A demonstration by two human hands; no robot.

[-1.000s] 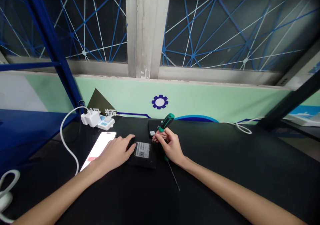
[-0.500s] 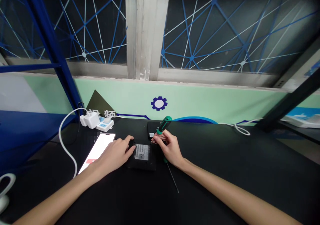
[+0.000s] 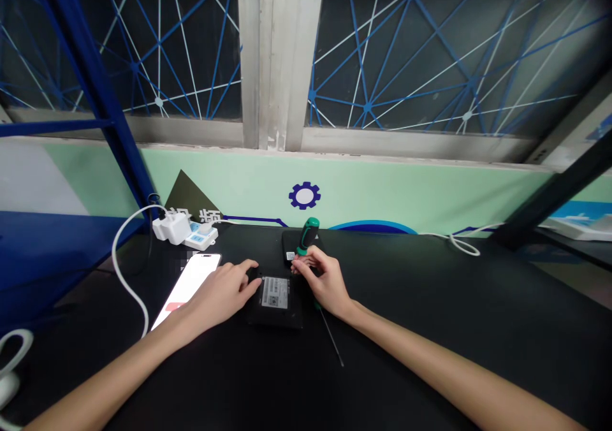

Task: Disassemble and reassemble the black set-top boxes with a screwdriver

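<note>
A flat black device (image 3: 275,316) with a white printed label (image 3: 276,292) lies on the black table. My left hand (image 3: 232,289) presses its thumb and forefinger against the device's upper left edge. My right hand (image 3: 327,281) is closed around the lower part of a screwdriver (image 3: 310,232) with a green and black handle. The screwdriver stands nearly upright by the device's upper right corner; its tip is too small to make out. A second screwdriver (image 3: 331,336) lies on the table, partly under my right hand.
Behind the right hand lies another black box (image 3: 288,243) with a small white label. A lit phone (image 3: 191,284) rests beside my left forearm. White plugs and a power strip (image 3: 198,235) stand at the back left, with a white cable (image 3: 117,255) curving forward. A cable loop (image 3: 463,245) lies back right.
The screwdriver's handle has tipped slightly left and become more upright in my right hand. The device appears slightly further right in view; my left hand stays on its edge.
</note>
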